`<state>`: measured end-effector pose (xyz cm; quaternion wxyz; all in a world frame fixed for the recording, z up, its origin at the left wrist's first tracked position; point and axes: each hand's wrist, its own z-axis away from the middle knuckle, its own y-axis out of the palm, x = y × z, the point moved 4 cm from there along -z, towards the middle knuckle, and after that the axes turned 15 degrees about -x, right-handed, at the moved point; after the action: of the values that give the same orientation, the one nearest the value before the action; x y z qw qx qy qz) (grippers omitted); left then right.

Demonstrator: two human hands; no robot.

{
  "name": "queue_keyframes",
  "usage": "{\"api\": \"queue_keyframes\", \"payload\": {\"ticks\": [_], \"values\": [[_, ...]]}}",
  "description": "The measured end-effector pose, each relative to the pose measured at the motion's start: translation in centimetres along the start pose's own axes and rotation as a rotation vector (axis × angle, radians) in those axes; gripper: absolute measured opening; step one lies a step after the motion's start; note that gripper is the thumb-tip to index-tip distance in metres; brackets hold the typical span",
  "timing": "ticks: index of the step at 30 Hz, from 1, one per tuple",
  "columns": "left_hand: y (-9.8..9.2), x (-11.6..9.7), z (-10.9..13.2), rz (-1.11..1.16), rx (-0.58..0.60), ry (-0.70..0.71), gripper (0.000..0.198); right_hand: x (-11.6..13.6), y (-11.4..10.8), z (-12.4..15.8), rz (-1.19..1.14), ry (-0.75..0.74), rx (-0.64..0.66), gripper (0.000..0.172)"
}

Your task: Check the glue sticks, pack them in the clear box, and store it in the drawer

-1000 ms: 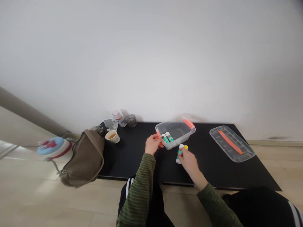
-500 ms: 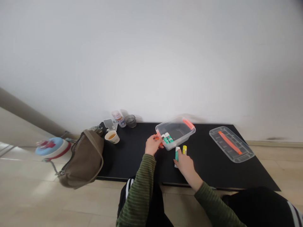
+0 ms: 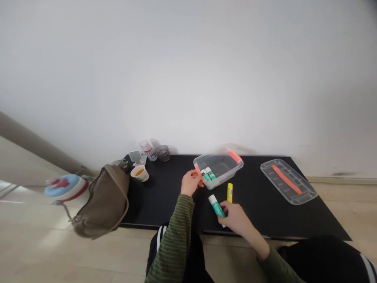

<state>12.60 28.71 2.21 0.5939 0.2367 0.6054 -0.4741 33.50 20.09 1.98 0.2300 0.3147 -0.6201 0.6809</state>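
Between the thumb and fingers of my right hand (image 3: 235,217) is a green glue stick (image 3: 217,206) with a white cap, tilted with the cap pointing up and left. Just beyond those fingers, a yellow glue stick (image 3: 230,192) stands on the black table. My left hand (image 3: 191,183) is closed on the orange latch at the left end of a clear plastic box (image 3: 226,176). Inside this open box, two green glue sticks (image 3: 208,174) with white caps lie side by side at the left end.
A clear lid (image 3: 306,184) with an orange handle lies at the table's right. On the left are a paper cup (image 3: 140,173) of amber drink, a small dark glass bowl (image 3: 163,153), a white bottle (image 3: 149,150) and a grey-brown bag (image 3: 108,200). A wall (image 3: 188,78) rises behind.
My right hand has drawn the green glue stick back towards me and tipped it to the left, uncovering more of the yellow one. My left hand stays on the box.
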Motion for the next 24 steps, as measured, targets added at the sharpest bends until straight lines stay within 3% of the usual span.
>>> {"api": "queue_keyframes", "payload": {"ticks": [4, 7, 9, 11, 15, 19, 24], "values": [[0.0, 0.1, -0.2, 0.008, -0.002, 0.027, 0.038, 2.5, -5.4, -1.3, -0.219, -0.110, -0.237, 0.035], [-0.1, 0.2, -0.3, 0.022, -0.014, 0.044, 0.035, 4.6, -8.8, -4.9, -0.137, -0.175, -0.401, 0.041], [0.0, 0.3, -0.4, 0.036, -0.009, 0.055, 0.033, 5.7, -9.5, -8.2, 0.029, -0.210, -0.393, 0.039], [0.0, 0.3, -0.5, 0.033, -0.006, 0.064, 0.032, 6.5, -9.0, -11.5, 0.236, -0.227, -0.315, 0.037], [-0.1, 0.5, -0.6, -0.005, -0.013, 0.088, 0.031, 6.8, -5.9, -16.1, 0.586, -0.157, -0.064, 0.036], [-0.1, 0.6, -0.8, -0.044, -0.003, 0.091, 0.033, 6.0, -2.8, -18.0, 0.675, -0.079, 0.090, 0.032], [-0.3, 0.5, -0.8, -0.062, -0.003, 0.082, 0.038, 4.3, -0.1, -19.6, 0.714, -0.015, 0.186, 0.042]]}}
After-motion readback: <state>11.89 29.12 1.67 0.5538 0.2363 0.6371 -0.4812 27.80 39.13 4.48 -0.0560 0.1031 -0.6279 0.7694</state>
